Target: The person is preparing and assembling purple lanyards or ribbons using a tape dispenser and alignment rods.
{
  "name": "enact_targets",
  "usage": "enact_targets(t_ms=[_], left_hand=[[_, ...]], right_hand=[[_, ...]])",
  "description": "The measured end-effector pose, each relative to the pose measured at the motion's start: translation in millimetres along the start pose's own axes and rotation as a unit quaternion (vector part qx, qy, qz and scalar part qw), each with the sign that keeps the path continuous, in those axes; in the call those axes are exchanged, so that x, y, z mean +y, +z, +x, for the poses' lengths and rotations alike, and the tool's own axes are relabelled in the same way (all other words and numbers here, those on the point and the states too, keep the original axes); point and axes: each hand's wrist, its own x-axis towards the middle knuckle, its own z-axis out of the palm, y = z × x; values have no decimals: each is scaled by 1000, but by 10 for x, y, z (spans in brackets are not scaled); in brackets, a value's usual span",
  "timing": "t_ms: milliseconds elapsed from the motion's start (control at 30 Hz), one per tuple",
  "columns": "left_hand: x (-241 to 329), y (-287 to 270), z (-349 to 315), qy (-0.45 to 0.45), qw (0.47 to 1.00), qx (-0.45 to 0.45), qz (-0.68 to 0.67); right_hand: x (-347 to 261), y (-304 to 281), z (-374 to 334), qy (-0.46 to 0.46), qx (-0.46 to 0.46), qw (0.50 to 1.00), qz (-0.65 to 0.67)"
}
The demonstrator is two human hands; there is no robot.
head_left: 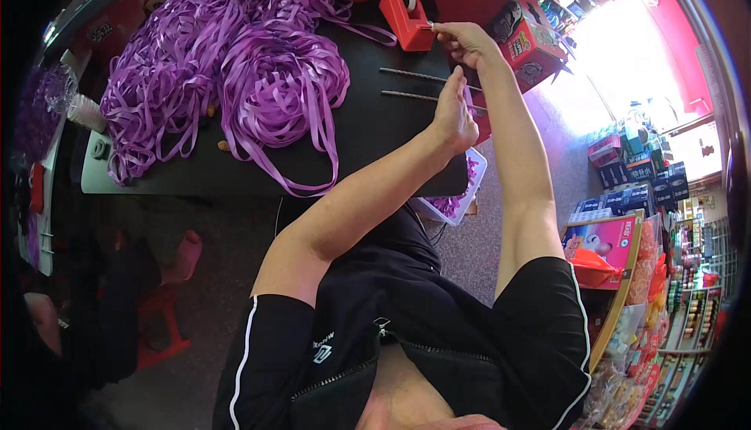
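Note:
My right hand (466, 43) is at the front end of a red tape dispenser (405, 23), thumb and fingers pinched at its cutting edge. A small strip of clear tape seems to be between the fingertips. A white-cored roll sits inside the dispenser. My left hand (455, 117) is lower, at the table's right end, its fingers stretched out straight and seen from the side. Two thin metal rods (413, 75) stick out to the left beside it, parallel to the table top. A bit of purple ribbon (468, 100) shows just past the left hand, partly hidden by it.
A large tangled heap of purple ribbon (285, 78) covers the left of the black table (368, 156). Below the table's right end stands a white bin (477, 176) holding purple pieces. A red box (532, 46) is right of my right hand. Shelves of goods line the right.

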Motion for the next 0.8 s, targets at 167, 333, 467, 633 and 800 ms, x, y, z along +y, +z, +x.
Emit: enact_targets(t_ms=[167, 333, 467, 633, 800], left_hand=[[58, 112, -125, -3, 999, -44, -32], [80, 85, -88, -3, 995, -76, -59], [39, 38, -17, 4, 990, -88, -112], [20, 8, 0, 25, 989, -90, -119], [13, 7, -12, 25, 988, -85, -125]], right_hand=[[106, 55, -63, 5, -1, 996, 89], [210, 100, -25, -51, 16, 991, 125], [292, 101, 1, -34, 9, 991, 132], [300, 178, -30, -42, 44, 980, 187], [344, 214, -30, -52, 47, 983, 171]])
